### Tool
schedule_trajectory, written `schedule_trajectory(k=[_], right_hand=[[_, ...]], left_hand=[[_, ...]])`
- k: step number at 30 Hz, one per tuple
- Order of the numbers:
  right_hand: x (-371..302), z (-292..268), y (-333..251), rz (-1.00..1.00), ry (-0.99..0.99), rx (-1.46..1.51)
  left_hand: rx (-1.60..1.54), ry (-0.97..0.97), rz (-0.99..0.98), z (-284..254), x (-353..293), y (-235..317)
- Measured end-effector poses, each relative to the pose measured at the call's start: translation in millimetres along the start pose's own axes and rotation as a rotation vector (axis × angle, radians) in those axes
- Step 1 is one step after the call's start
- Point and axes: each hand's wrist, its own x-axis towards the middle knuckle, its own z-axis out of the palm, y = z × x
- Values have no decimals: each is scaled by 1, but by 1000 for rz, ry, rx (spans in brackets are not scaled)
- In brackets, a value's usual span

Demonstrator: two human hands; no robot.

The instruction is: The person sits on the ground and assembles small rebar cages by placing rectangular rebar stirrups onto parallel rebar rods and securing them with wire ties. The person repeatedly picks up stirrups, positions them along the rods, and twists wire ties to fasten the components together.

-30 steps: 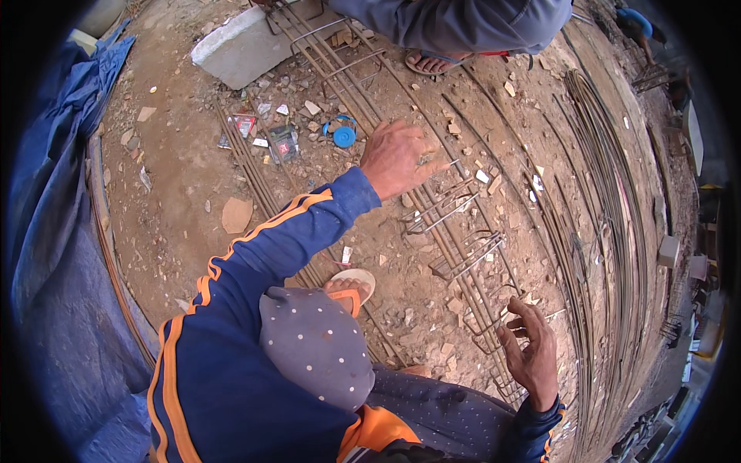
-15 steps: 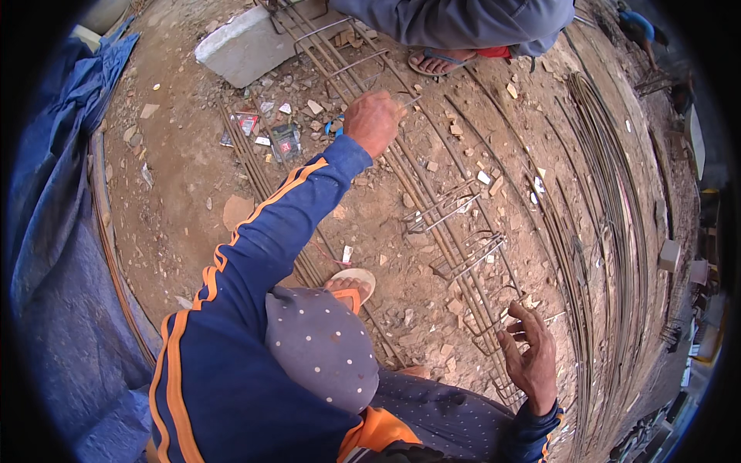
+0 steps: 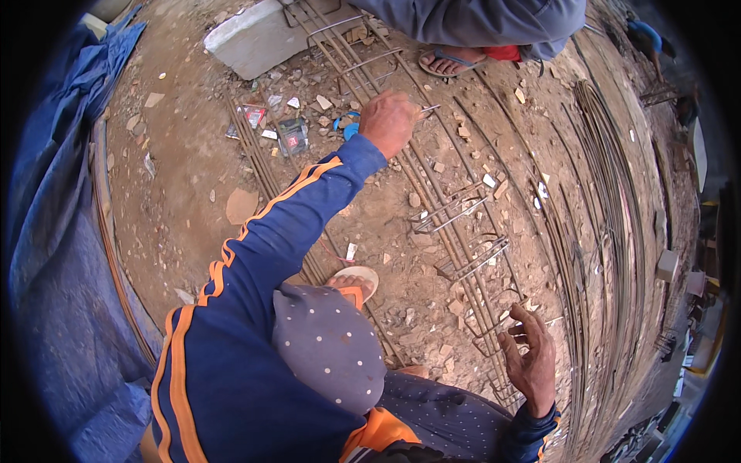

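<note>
A long, narrow rebar cage (image 3: 421,177) runs from the far middle toward the near right, with thin bent-wire stirrups (image 3: 461,208) spaced along its bars. My left hand (image 3: 388,123) is closed over the cage's farther part, gripping what appears to be a stirrup. A short metal end sticks out to the right of that fist; the rest is hidden by my fingers. Beside the near end of the cage is my right hand (image 3: 531,359), fingers loosely bent and apart, with nothing visible in it. Another stirrup (image 3: 494,333) lies just left of its fingertips.
Another person's sleeve (image 3: 478,23) and sandalled foot (image 3: 451,62) are at the far side. A concrete block (image 3: 255,42) sits by the cage's far end. Long loose bars (image 3: 610,177) lie on the right, and a blue tarp (image 3: 54,255) borders the left. Rubble litters the dirt.
The whole view has shifted slightly, so the scene sits a little farther right. My left hand stays closed at the cage, and the right hand's pose is nearly the same.
</note>
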Motion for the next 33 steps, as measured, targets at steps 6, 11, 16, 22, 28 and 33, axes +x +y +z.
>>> schedule_trajectory(k=[6,11,16,22,28,33], right_hand=[[0,1,-11,54,1,26],[-1,-1,-10,33,-3,-27],[-1,-4,-16,52,12,0],[-12,-5,-16,48,46,-37],[-24,-5,-18,77,64,-40],[-31,-8,-15,82,70,-23]], left_hand=[[-45,-50,-32,2,0,-3],[-196,171,61,-14,-22,37],[-300,-165,187,-10,-77,94],[-216,-208,51,-7,-65,91],[-185,-191,-41,-7,-62,89],[-229,-196,-37,-10,-61,87]])
